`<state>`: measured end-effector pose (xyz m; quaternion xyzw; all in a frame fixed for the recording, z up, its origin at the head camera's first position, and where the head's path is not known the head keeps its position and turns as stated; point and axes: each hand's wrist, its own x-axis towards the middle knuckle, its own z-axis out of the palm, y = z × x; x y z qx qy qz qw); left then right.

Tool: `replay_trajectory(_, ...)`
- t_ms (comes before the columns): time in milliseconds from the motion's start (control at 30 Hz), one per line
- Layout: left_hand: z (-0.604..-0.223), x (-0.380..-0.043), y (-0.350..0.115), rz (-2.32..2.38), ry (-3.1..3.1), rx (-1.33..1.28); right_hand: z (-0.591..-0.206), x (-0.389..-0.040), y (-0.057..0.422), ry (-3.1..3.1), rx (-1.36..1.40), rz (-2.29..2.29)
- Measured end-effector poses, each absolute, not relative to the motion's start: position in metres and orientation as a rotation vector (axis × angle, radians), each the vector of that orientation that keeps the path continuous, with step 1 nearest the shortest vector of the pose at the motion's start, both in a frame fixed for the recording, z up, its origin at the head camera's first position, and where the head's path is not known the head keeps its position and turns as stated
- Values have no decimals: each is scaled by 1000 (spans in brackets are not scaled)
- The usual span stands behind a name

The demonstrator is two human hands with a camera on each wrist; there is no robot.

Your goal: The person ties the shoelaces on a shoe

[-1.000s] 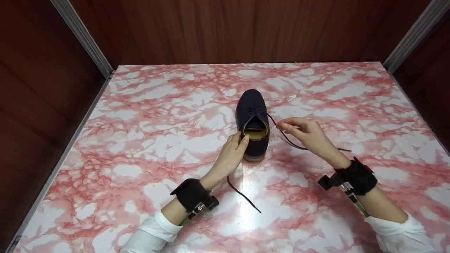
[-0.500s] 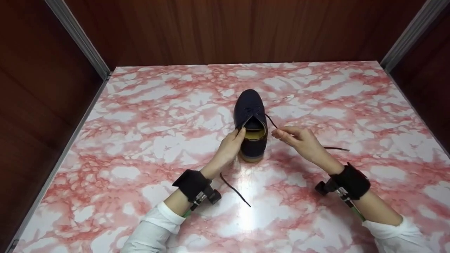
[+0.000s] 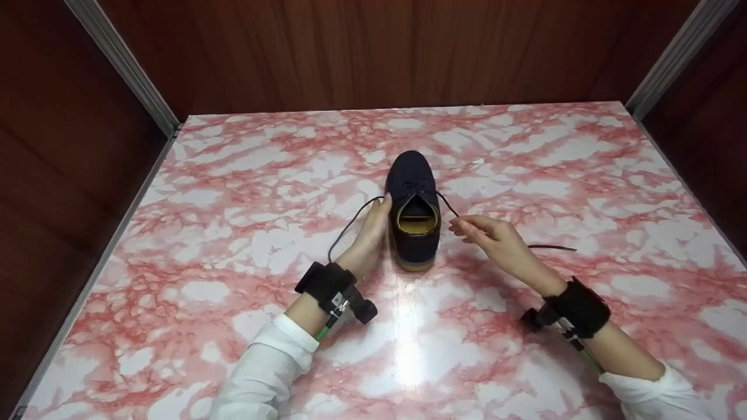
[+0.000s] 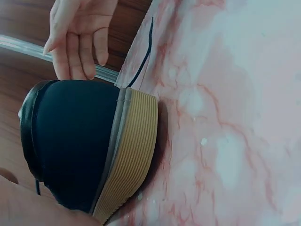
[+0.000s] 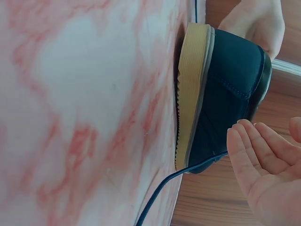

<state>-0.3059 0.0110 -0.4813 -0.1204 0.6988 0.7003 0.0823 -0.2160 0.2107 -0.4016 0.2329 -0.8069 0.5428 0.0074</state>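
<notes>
The dark blue shoe (image 3: 415, 207) lay at the centre of the head frame, toe toward the top, its yellow insole (image 3: 417, 226) showing through the opening. The person's left hand (image 3: 369, 236) lay along the shoe's left side, thumb tip beside the lacing; its other fingers were hidden, so whether it gripped the shoe or pinched the left lace (image 3: 356, 214) could not be told. That lace ran from the thumb tip and curved down toward the left wrist. Right of centre, the right hand (image 3: 496, 236) reached in beside the shoe, its fingers nearly straight and close together, the thumb standing apart from them in both wrist views, with nothing pinched. The right lace (image 3: 448, 204) dropped from the shoe toward those fingertips, its end visible past the hand at right. In the left wrist frame, the shoe's ribbed tan sole (image 4: 136, 136) stood out against the red-and-white tabletop (image 4: 235, 141). A brown wood-grained panel (image 3: 373, 52) crossed the top of the head frame.
</notes>
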Motion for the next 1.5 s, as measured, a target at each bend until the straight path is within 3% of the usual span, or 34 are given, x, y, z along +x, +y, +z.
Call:
replay_trajectory(267, -484, -331, 12, 2595, 2018, -235, -397, -211, 207, -2552, 680, 1649)
replay_trajectory(467, -474, -335, 14, 2882, 1840, 107, -400, -210, 207, -2558, 681, 1667)
replay_trajectory(667, -469, -335, 16, 2883, 1729, 337, -403, -209, 207, -2539, 694, 1677)
replay_trajectory(1000, -473, -338, 18, 2889, 1605, 384, -416, -213, 201, -2632, 630, 1659)
replay_trajectory(1500, -477, -341, 14, 2856, 1620, 338, -418, -250, 184, -2652, 315, 1859)
